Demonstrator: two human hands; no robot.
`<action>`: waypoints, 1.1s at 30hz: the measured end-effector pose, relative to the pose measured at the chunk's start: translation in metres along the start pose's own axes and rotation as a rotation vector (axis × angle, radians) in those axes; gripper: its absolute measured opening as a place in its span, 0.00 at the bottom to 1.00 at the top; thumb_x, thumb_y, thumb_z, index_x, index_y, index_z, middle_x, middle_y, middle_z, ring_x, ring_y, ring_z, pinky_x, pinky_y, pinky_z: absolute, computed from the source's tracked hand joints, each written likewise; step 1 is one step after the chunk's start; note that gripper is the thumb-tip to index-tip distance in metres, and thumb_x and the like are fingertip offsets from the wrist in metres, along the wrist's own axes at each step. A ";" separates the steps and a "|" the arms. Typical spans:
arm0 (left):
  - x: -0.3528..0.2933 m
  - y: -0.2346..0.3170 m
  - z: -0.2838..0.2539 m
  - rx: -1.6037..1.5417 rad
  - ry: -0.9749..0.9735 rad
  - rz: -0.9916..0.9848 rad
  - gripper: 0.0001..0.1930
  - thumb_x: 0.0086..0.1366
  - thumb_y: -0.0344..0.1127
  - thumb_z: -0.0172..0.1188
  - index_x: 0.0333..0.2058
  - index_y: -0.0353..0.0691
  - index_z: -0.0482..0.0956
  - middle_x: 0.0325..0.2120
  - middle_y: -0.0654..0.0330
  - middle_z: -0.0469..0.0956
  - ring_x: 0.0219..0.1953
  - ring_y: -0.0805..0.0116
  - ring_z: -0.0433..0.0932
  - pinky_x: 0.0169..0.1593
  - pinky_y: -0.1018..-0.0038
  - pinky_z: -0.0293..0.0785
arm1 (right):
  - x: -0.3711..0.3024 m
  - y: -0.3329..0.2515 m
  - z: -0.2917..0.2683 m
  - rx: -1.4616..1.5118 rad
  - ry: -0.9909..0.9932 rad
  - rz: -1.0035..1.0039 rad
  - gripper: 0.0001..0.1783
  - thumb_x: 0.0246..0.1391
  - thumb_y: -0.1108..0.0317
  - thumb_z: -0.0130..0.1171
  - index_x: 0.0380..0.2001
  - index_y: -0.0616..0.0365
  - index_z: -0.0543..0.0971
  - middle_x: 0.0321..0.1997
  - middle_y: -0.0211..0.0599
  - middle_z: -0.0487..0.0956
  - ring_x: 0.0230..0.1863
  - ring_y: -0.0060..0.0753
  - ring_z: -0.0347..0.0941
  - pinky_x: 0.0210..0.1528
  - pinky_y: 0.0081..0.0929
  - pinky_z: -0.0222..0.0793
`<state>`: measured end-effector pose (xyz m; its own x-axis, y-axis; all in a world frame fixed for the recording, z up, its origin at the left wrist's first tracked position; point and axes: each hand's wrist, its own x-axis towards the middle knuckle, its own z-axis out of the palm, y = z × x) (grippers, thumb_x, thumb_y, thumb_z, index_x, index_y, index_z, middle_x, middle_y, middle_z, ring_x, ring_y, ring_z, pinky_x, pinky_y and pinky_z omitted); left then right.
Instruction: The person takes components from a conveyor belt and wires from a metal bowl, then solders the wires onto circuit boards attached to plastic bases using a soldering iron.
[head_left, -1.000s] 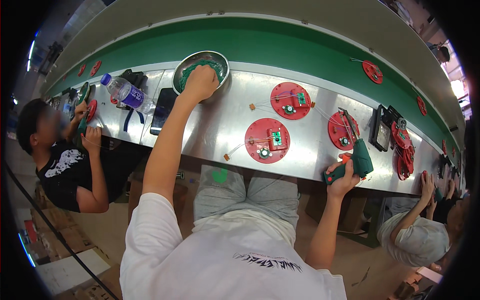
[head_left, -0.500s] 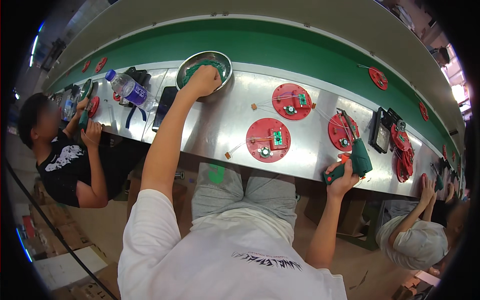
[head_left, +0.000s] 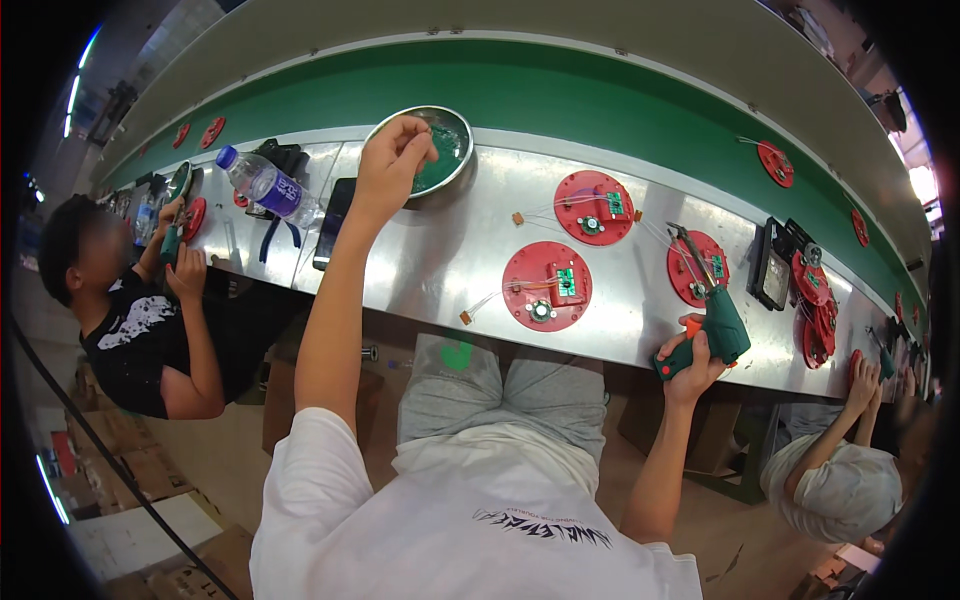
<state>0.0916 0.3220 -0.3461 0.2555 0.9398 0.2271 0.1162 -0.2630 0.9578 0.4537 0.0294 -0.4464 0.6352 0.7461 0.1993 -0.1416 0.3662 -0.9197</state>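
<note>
My left hand [head_left: 392, 165] is above the left side of a metal bowl [head_left: 468, 160] holding small green pieces [head_left: 445, 155]. Its fingers are curled with thumb and forefinger together; whatever they pinch is too small to make out. My right hand [head_left: 693, 372] grips a green soldering gun [head_left: 724, 328] with an orange trigger by its handle. The gun's long metal nose points away over a red disc [head_left: 690, 258] with wires and a green board. Two more red discs, one farther [head_left: 590, 225] and one nearer [head_left: 530, 295], lie between my hands, each with a green board and wires.
A water bottle [head_left: 262, 185], a dark phone [head_left: 336, 215] and pliers [head_left: 280, 232] lie left of the bowl. Right of the gun are a black case [head_left: 772, 268] and stacked red discs [head_left: 818, 325]. One person [head_left: 150, 310] works at left, another [head_left: 835, 470] at right.
My left hand has risen out of the bowl and shifted slightly left, uncovering the green pieces. My right hand still holds the soldering gun in about the same place.
</note>
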 end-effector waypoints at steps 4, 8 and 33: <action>-0.069 0.032 0.039 0.076 0.039 -0.008 0.05 0.66 0.29 0.62 0.36 0.32 0.82 0.27 0.68 0.78 0.26 0.80 0.73 0.32 0.81 0.69 | -0.011 -0.023 0.014 -0.070 -0.174 0.037 0.22 0.62 0.66 0.55 0.55 0.69 0.72 0.47 0.52 0.79 0.20 0.31 0.74 0.20 0.25 0.69; -0.145 0.047 0.083 0.238 -0.053 0.094 0.07 0.62 0.25 0.63 0.39 0.33 0.84 0.27 0.60 0.80 0.27 0.74 0.77 0.32 0.79 0.71 | -0.036 -0.046 0.009 -0.217 -0.388 0.048 0.27 0.59 0.69 0.59 0.59 0.71 0.71 0.49 0.52 0.79 0.21 0.30 0.73 0.23 0.25 0.68; -0.160 -0.024 0.153 0.583 0.126 0.512 0.10 0.51 0.18 0.64 0.34 0.31 0.81 0.27 0.54 0.78 0.29 0.55 0.78 0.33 0.64 0.76 | -0.042 -0.039 0.025 -0.476 -0.514 0.102 0.14 0.52 0.79 0.57 0.43 0.71 0.80 0.32 0.40 0.82 0.18 0.22 0.72 0.20 0.20 0.65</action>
<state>0.1950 0.1447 -0.4326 0.3069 0.6790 0.6669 0.5071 -0.7097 0.4891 0.4134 -0.0023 -0.4099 0.1808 0.9748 0.1307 0.2406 0.0850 -0.9669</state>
